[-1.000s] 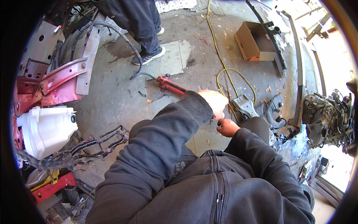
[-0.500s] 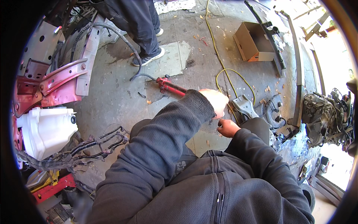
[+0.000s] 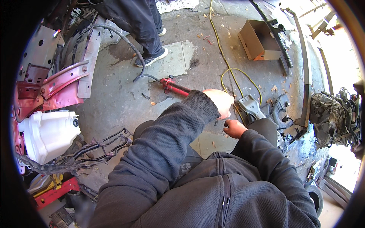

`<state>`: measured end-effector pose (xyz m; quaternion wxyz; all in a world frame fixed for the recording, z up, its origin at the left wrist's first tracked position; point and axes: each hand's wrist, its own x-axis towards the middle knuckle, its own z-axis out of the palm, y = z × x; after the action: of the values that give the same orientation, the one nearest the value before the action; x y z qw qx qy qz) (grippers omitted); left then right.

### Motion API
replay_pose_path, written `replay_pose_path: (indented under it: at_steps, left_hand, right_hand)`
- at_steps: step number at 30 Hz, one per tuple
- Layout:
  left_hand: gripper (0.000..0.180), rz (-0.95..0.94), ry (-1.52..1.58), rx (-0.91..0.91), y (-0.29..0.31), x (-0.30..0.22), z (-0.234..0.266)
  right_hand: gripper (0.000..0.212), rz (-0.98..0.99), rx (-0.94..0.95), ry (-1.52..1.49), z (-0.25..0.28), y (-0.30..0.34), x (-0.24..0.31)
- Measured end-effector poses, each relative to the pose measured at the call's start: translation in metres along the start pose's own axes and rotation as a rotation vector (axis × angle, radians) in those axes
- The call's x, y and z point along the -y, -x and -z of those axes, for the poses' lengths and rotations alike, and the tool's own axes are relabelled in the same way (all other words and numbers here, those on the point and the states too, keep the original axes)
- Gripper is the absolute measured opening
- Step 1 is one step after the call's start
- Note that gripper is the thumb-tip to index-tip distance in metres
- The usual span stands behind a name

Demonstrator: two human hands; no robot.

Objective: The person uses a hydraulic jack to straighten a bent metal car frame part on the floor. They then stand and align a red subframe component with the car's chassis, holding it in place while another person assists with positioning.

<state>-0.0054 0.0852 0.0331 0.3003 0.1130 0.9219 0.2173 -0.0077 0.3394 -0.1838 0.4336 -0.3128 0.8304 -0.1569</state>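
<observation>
My left hand (image 3: pixel 219 102) is closed in a fist in front of my knees, its forearm crossing the view in a dark sleeve. What its fingers hold, if anything, is hidden. Just below it and to the right, my right hand (image 3: pixel 234 128) has its fingers curled in, with a small gap between the two hands. Whatever may be in it cannot be made out. A red hydraulic hand pump (image 3: pixel 176 88) lies on the floor beyond my left cuff, which covers its near end. From its far end a grey hose (image 3: pixel 129 41) curves up toward the vehicle body on the left.
Another person's leg (image 3: pixel 150 34) stands beyond the pump. Pinkish-red body metal (image 3: pixel 62 85) and a white plastic reservoir (image 3: pixel 51 133) are at left, above a wiring harness (image 3: pixel 99 150). To the right are a yellow cord (image 3: pixel 218 38), a cardboard box (image 3: pixel 249 47), a metal bracket (image 3: pixel 251 107) and an engine (image 3: pixel 332 117).
Both hands keep nearly the same place and closed shape. The view has shifted very slightly.
</observation>
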Motion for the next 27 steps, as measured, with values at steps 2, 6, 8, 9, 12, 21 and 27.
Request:
replay_pose_path:
  at_steps: [2, 6, 8, 9, 12, 21, 27]
  left_hand:
    - [0.036, 0.000, 0.000, -0.002, 0.001, 0.000, 0.001]
    - [0.037, 0.001, 0.002, -0.011, 0.002, 0.000, 0.003]
    - [0.038, -0.003, 0.000, 0.001, 0.003, 0.000, 0.003]
    - [0.039, -0.006, -0.007, 0.006, 0.004, 0.000, 0.004]
    - [0.042, -0.018, 0.001, -0.012, 0.005, 0.000, 0.004]
    - [0.040, -0.010, 0.005, -0.018, 0.005, 0.001, 0.006]
    - [0.038, -0.016, 0.027, -0.037, 0.010, 0.002, 0.005]
  right_hand:
    - [0.037, -0.001, -0.002, 0.000, 0.000, -0.001, -0.001]
    - [0.037, 0.004, -0.009, 0.013, -0.001, -0.002, -0.001]
    - [0.037, 0.002, -0.006, 0.016, -0.002, -0.003, -0.001]
    - [0.037, 0.000, -0.005, 0.018, -0.002, -0.003, -0.001]
    - [0.038, 0.002, -0.011, 0.017, -0.002, -0.005, -0.001]
    - [0.038, -0.013, 0.002, 0.023, -0.003, -0.009, -0.003]
    - [0.037, -0.005, 0.011, 0.030, -0.004, -0.011, -0.002]
